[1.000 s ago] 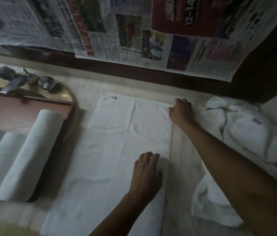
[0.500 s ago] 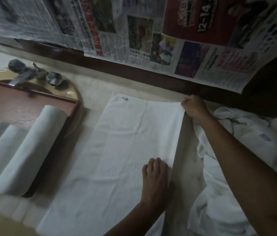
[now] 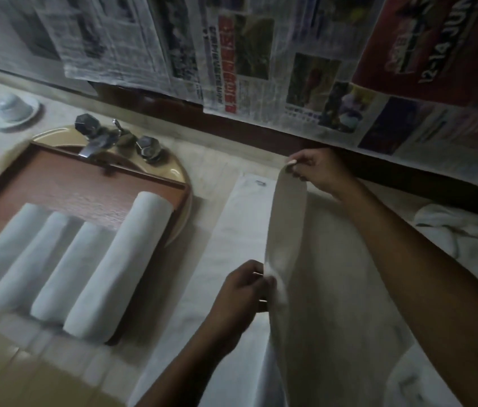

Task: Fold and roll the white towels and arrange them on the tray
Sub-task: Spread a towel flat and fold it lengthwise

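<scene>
While left hand (image 3: 243, 289) pinches towel (image 3: 286, 224), right hand (image 3: 317, 170) raised.

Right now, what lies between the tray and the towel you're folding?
Head view: only a bare strip of countertop and, farther back, the sink rim separate the tray from the towel.

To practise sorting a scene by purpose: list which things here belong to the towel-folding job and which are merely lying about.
Job: flat white cloth towel, its edge pinched by left hand and right hand; four rolled white towels; reddish-brown wooden tray; heap of loose white towels.
Lying about: metal tap; white cup on saucer; newspaper sheets on the wall.
</scene>
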Action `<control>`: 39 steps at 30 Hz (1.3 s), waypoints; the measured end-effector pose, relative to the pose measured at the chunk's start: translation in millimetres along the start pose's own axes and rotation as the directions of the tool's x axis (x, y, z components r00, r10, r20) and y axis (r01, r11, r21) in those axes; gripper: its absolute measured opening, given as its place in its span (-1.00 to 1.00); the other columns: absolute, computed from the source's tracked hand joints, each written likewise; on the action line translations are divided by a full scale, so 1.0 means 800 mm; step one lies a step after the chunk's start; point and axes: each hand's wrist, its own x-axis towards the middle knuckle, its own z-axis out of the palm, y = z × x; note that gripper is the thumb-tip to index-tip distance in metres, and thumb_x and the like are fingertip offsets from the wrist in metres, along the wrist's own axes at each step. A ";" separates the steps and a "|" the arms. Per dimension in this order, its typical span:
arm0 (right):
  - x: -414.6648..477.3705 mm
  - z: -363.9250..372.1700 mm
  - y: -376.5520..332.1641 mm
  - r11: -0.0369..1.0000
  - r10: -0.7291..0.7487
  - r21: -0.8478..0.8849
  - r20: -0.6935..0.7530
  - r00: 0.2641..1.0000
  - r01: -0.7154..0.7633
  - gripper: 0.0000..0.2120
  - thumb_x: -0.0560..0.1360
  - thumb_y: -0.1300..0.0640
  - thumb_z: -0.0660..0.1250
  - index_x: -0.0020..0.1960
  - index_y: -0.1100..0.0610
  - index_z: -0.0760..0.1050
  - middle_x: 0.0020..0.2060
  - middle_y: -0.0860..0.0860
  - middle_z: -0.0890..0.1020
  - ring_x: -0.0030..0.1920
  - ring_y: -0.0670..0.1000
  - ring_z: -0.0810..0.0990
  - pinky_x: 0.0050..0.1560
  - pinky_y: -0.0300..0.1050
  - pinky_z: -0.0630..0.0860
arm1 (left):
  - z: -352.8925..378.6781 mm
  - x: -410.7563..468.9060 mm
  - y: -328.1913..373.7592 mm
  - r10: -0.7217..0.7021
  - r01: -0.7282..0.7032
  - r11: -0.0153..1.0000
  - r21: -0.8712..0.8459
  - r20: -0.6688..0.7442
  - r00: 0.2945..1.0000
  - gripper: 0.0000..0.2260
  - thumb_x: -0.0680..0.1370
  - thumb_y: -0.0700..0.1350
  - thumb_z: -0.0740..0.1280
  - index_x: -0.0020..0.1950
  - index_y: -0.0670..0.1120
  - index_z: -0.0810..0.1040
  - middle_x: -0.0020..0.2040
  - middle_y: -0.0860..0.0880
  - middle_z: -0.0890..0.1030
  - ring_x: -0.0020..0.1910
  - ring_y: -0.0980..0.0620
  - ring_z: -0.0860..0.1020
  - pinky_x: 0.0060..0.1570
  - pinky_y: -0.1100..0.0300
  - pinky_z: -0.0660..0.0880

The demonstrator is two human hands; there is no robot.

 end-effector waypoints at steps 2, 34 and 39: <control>0.024 0.032 -0.012 0.985 -0.050 -0.165 0.013 0.999 0.051 -0.87 0.55 0.22 0.45 0.07 0.15 0.71 -0.16 0.02 0.70 -0.18 -0.10 0.61 -0.12 -0.19 0.46 | -0.030 0.003 0.007 -0.036 0.036 0.997 -0.068 -0.006 0.999 -0.91 0.64 -0.29 0.28 0.01 -0.26 0.58 -0.16 -0.18 0.67 -0.18 -0.10 0.65 -0.16 0.08 0.59; 0.061 0.176 0.056 0.854 -0.308 -0.509 -0.324 0.894 0.110 -0.83 0.55 -0.10 0.43 0.03 -0.04 0.57 -0.05 -0.06 0.60 0.03 0.09 0.49 0.01 0.00 0.34 | -0.152 0.084 -0.041 0.111 0.127 0.890 0.439 -0.477 0.872 -0.90 0.50 -0.14 0.44 -0.21 -0.02 0.63 -0.29 0.02 0.66 -0.32 0.18 0.60 -0.29 0.14 0.52; 0.016 0.189 0.060 0.715 -0.485 -0.595 -0.044 0.873 0.367 -0.73 0.64 -0.02 0.29 0.29 0.00 0.60 0.30 0.00 0.58 0.33 0.09 0.50 0.32 0.10 0.35 | -0.151 0.080 -0.039 0.116 0.132 0.883 0.450 -0.481 0.869 -0.91 0.48 -0.12 0.45 -0.23 0.00 0.62 -0.31 0.02 0.65 -0.33 0.15 0.60 -0.28 0.14 0.52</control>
